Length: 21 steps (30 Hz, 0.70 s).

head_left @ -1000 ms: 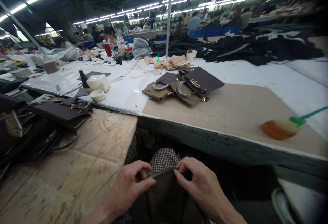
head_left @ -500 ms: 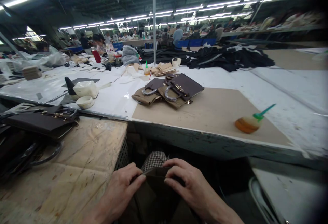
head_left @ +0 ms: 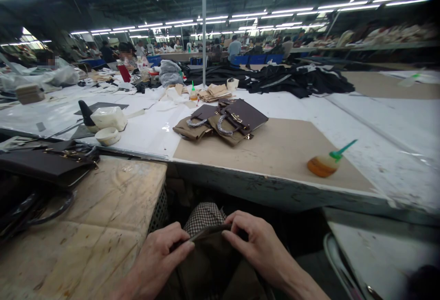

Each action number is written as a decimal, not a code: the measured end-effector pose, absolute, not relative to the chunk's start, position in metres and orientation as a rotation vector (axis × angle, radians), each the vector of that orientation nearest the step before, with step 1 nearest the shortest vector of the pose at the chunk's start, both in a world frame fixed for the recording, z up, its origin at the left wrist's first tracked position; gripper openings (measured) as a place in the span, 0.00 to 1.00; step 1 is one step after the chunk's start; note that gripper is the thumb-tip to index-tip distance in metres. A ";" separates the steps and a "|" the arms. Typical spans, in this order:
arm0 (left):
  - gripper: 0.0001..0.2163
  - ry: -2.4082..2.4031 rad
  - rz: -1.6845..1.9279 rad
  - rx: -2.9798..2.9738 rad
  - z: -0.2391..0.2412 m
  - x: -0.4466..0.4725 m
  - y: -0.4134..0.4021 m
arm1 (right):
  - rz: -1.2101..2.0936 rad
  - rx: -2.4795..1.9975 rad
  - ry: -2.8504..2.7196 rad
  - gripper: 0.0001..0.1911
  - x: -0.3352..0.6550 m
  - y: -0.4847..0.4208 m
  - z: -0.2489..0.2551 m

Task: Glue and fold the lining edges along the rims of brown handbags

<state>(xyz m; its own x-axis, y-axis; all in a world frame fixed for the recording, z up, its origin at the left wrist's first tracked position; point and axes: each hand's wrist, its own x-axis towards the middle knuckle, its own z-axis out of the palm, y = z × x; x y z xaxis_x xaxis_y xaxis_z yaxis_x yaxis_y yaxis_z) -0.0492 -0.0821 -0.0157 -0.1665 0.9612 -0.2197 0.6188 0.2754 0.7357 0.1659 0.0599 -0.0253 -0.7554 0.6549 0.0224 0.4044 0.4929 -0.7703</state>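
Observation:
Low in the view, both of my hands pinch the top edge of a dark brown bag piece (head_left: 209, 263) that rests on my lap. My left hand (head_left: 160, 259) grips its left side with thumb and fingers closed. My right hand (head_left: 256, 245) curls over the right side of the same edge. A checked cloth (head_left: 204, 215) shows just beyond the edge, between the two hands.
A worn wooden bench (head_left: 103, 226) lies at my left with dark bags (head_left: 44, 165) on it. Ahead stands a long table with a cardboard sheet (head_left: 275, 149), brown handbags (head_left: 223, 121), an orange glue bottle with a green nozzle (head_left: 325, 162) and white tubs (head_left: 108, 121). Other workers sit far back.
The view has swung to the right and tipped slightly, shifting the table leftward. My hands keep their pinch on the bag edge, with the fingers shifted a little along it.

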 end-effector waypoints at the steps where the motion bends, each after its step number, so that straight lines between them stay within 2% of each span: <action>1: 0.12 1.863 0.652 1.425 -0.016 -0.050 -0.081 | 1.140 -0.915 -2.410 0.12 0.165 0.060 -0.027; 7: 0.10 1.678 0.718 1.451 -0.014 -0.054 -0.076 | 1.208 -0.885 -2.325 0.12 0.161 0.063 -0.032; 14: 0.19 1.399 0.745 1.282 -0.007 -0.056 -0.064 | 1.172 -0.922 -2.346 0.12 0.152 0.067 -0.035; 21: 0.24 1.159 0.742 1.153 -0.023 -0.061 -0.050 | 1.237 -0.868 -2.328 0.11 0.152 0.071 -0.036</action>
<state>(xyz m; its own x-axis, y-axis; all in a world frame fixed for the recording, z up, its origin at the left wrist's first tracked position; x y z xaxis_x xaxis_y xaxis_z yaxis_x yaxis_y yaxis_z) -0.0610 -0.0496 -0.0231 0.2812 0.9100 -0.3047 0.1042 0.2867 0.9523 0.1520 0.0709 -0.0363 -0.7449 0.6664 0.0307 0.3476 0.4270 -0.8348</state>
